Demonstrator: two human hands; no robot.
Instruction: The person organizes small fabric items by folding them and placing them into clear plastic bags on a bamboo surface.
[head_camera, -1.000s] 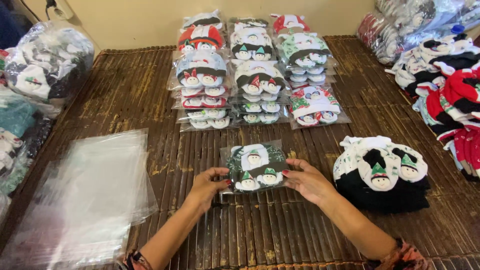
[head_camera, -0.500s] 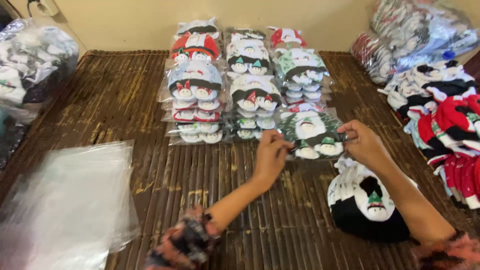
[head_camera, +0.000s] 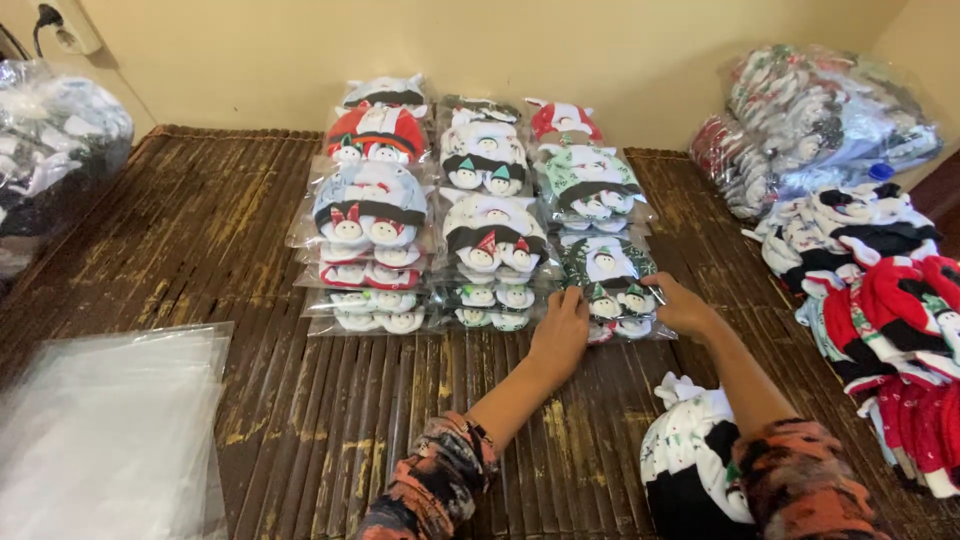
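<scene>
My left hand (head_camera: 562, 330) and my right hand (head_camera: 680, 305) press on the two sides of a clear packet of green snowman socks (head_camera: 606, 280). The packet lies on top of the right-hand stack, at the near end of three rows of bagged socks (head_camera: 480, 200). Both hands grip the packet's lower edges, fingers curled on the plastic. Patterned sleeves cover my forearms.
A pile of empty clear plastic bags (head_camera: 110, 430) lies at the near left on the dark slatted mat (head_camera: 300, 420). Loose socks (head_camera: 700, 470) sit by my right arm, more loose socks (head_camera: 880, 300) at the right, and full plastic bags at the far right (head_camera: 820, 120) and far left (head_camera: 50, 150).
Both hands carried the green sock packet from the near middle of the mat away from me and set it onto the right-hand stack.
</scene>
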